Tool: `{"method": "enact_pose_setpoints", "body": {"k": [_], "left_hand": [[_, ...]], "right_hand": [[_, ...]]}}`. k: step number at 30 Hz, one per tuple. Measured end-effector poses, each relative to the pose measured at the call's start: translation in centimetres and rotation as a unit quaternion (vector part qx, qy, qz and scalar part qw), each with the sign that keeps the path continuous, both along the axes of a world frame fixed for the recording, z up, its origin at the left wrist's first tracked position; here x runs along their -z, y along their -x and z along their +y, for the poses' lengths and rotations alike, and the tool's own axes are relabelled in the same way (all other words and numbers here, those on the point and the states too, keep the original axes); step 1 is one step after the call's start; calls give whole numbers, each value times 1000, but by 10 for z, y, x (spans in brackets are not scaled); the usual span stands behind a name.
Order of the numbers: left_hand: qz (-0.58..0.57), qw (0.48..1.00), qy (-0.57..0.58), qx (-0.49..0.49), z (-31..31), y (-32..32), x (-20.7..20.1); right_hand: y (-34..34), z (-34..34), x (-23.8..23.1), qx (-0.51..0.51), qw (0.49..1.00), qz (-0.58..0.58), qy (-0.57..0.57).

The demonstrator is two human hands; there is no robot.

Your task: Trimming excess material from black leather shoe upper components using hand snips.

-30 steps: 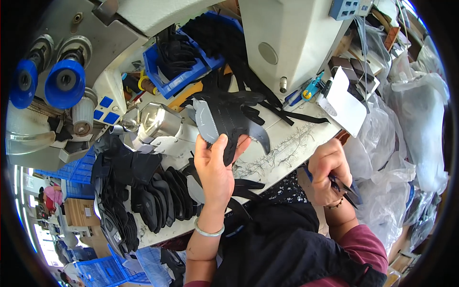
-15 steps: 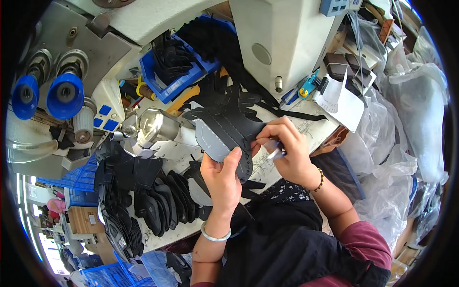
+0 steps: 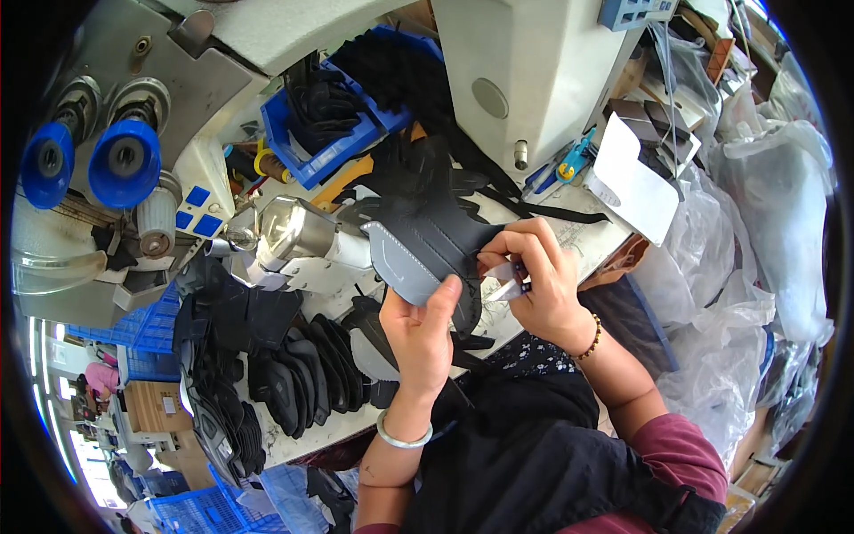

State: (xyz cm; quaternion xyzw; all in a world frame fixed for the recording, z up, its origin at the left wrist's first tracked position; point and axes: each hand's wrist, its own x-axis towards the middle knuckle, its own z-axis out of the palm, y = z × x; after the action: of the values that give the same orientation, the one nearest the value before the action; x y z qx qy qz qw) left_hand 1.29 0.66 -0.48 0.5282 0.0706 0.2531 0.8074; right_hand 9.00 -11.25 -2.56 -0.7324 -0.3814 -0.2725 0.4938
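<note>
**Above the worktop (image 3: 286,443), before the machine housing (image 3: 525,80)**

We log the black piece (image 3: 436,218), its grey panel (image 3: 398,267) end gripped by the left hand (image 3: 421,334), likely to steady it; right hand (image 3: 544,283) closed around snips (image 3: 507,291), probably leaving fingertips free.

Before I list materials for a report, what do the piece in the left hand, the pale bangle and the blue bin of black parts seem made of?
Held piece: probably leather or synthetic leather, matte black and grey; thin, with a pale stitch-like line.
Bangle: possibly stone or glass; pale, smooth and rigid-looking.
Blue bin: likely moulded plastic; evenly coloured, slight sheen.
</note>
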Motion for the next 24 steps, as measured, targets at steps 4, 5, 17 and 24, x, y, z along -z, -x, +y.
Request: {"method": "enact_pose_setpoints", "body": {"k": [4, 5, 17, 24], "left_hand": [[11, 1000, 24, 2, 4, -3, 4], [24, 1000, 17, 4, 5, -4, 4], [-19, 990, -134, -49, -3, 1, 9], [-34, 986, -139, -85, -3, 0, 11]], "right_hand": [[2, 2, 4, -107, 952, 221, -184], [6, -2, 0, -176, 863, 356, -313], [11, 3, -5, -19, 995, 96, -35], [11, -2, -1, -135, 976, 167, -36]]}}
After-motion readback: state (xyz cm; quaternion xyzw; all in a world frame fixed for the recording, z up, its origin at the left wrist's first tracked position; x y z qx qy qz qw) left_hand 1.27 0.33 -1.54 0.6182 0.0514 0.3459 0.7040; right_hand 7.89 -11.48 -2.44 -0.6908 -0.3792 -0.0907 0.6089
